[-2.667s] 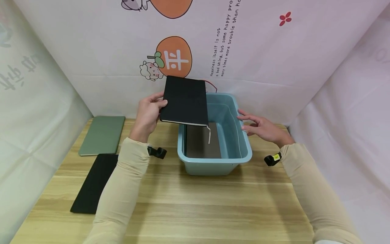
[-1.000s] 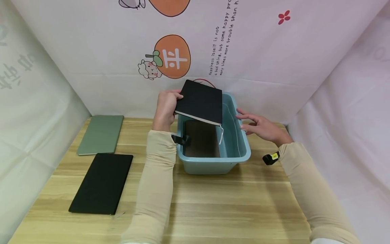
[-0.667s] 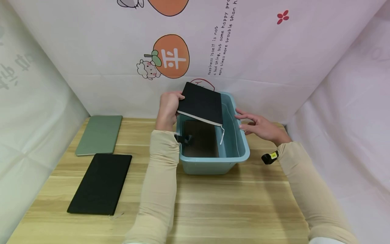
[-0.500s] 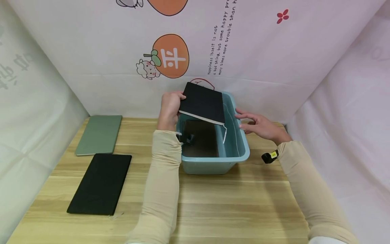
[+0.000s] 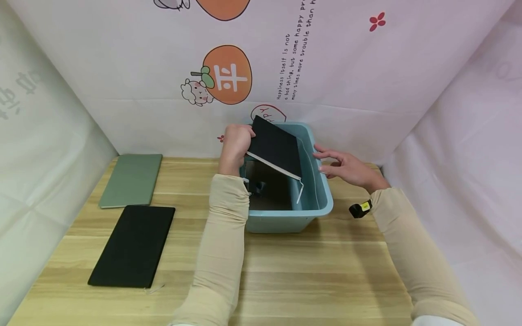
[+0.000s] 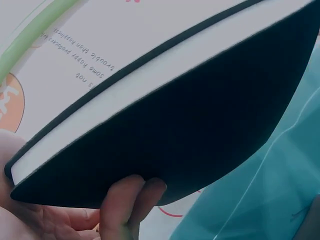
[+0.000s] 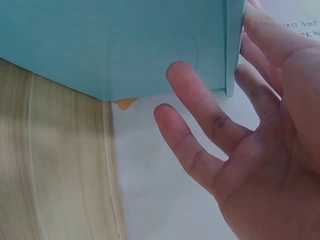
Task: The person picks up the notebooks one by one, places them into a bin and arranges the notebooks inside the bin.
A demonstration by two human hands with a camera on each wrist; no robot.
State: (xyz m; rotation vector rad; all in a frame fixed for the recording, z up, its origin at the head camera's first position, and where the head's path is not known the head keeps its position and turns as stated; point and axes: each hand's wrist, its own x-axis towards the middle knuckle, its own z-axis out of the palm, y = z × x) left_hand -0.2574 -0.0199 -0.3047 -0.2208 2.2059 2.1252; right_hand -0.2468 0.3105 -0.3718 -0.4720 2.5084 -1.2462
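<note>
My left hand (image 5: 237, 141) pinches a black notebook (image 5: 276, 146) by its left edge, thumb on top and fingers beneath. The notebook tilts down to the right into the blue bin (image 5: 281, 224), and a white ribbon hangs from its near corner. In the left wrist view the notebook's pages (image 6: 165, 82) and dark cover fill the frame, with fingertips (image 6: 122, 195) under it. Another dark notebook (image 5: 271, 194) lies on the bin's floor, partly hidden. My right hand (image 5: 346, 168) touches the bin's right rim with spread, relaxed fingers; the right wrist view shows its fingers beside the bin wall (image 7: 125, 45).
To the left on the wooden table (image 5: 310, 280) lie a green notebook (image 5: 132, 181) and, nearer, a black notebook (image 5: 132, 246) with a thin ribbon. A white printed cloth (image 5: 334, 59) stands behind the bin, and similar cloths close off both sides.
My left hand has carried the black notebook rightward over the bin, then lowered it, its right side tilting further down inside. My right hand has stayed at the rim.
</note>
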